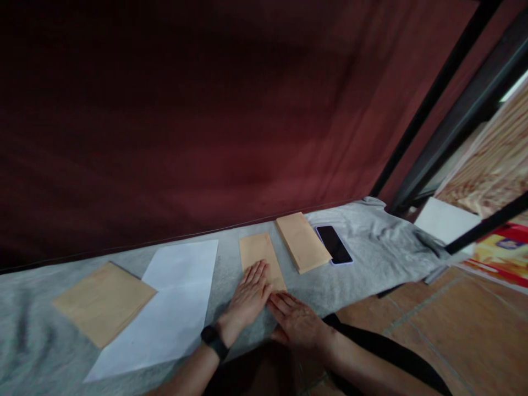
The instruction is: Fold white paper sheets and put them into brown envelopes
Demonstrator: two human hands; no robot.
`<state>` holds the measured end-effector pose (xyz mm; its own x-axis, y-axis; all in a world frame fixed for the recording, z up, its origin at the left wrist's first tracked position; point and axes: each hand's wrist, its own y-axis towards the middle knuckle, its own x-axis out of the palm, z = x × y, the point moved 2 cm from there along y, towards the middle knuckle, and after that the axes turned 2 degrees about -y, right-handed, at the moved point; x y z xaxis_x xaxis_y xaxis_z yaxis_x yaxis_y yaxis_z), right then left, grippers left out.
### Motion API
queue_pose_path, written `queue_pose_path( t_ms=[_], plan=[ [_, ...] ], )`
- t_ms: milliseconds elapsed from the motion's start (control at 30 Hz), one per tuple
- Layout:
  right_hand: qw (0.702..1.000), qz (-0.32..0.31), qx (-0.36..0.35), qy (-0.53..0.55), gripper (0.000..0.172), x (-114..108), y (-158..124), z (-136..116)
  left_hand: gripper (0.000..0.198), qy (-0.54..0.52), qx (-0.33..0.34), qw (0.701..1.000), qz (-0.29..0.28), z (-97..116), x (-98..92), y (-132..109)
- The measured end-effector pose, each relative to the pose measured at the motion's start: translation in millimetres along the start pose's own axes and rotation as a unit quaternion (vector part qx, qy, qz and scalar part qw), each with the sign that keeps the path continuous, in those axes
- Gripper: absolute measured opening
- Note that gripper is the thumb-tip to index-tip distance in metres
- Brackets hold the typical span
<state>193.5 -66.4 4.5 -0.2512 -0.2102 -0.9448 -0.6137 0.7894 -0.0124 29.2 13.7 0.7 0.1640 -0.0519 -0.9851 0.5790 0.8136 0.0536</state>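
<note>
A tan paper envelope lies on the grey cloth in front of me. My left hand, with a dark watch at the wrist, rests flat on it, fingers stretched out. At the envelope's near end, my right hand presses its extended fingertips down, touching the left hand's thumb side. Just to the right sits a stack of tan envelopes. Farther left, more tan envelopes lie turned at an angle, partly over a creased white paper sheet.
Grey cloth covers the narrow surface. A phone lies beside the envelope stack. Behind rises a dark red curtain. Black metal bars stand at the right, near a white board and a red-yellow box above the tiled floor.
</note>
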Motion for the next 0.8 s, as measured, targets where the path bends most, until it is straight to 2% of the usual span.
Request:
queue_pose_path(
  t_ms=[200, 433, 600, 800],
  plan=[
    [0.999, 0.023, -0.021, -0.011, 0.066, 0, -3, 0, 0.062, 0.031, -0.062, 0.998, 0.001, -6, 0.2, 59],
    [0.996, 0.066, -0.031, -0.043, 0.068, -6, -4, -6, 0.06, 0.035, -0.113, 0.992, 0.033, -10, 6.7, 92],
    [0.997, 0.052, -0.024, -0.043, 0.066, -10, -2, -7, 0.059, 0.029, -0.127, 0.991, 0.029, -12, 7.3, 97],
    [0.999, 0.016, -0.031, -0.013, 0.066, -14, -1, -5, 0.058, 0.02, -0.075, 0.997, 0.016, -4, 5.8, 68]
  ],
)
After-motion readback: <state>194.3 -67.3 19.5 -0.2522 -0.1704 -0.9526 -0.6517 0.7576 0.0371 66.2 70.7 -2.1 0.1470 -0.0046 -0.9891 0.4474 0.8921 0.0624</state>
